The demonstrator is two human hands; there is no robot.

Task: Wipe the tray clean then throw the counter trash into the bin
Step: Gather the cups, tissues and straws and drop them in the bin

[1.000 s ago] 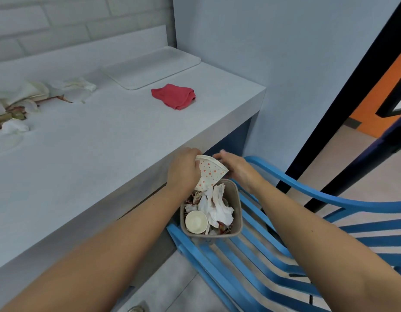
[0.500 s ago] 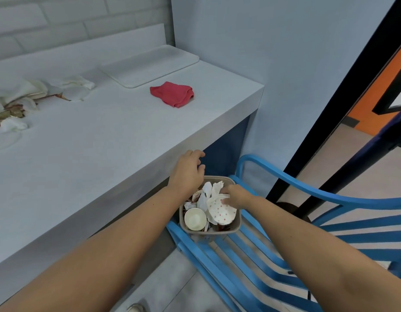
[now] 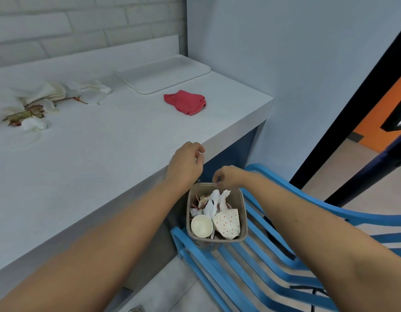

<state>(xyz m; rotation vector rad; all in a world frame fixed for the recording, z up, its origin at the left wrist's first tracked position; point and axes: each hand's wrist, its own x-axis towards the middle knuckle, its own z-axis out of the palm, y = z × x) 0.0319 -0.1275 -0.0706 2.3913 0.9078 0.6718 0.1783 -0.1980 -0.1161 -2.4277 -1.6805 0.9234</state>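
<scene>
- Our left hand and right hand hover above the bin, fingers loosely curled, both empty.
- The bin sits on a blue chair beside the counter, handy for dropping; a dotted cup lies on top.
- The tray rests in the far corner, with a red cloth near it.
- Crumpled trash lies on the counter, far left.

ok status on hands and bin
Left hand empty at white counter edge, right hand empty over small beige plastic bin. Red-dotted paper cup inside. Crumpled wrappers on counter. Nothing blocking.
</scene>
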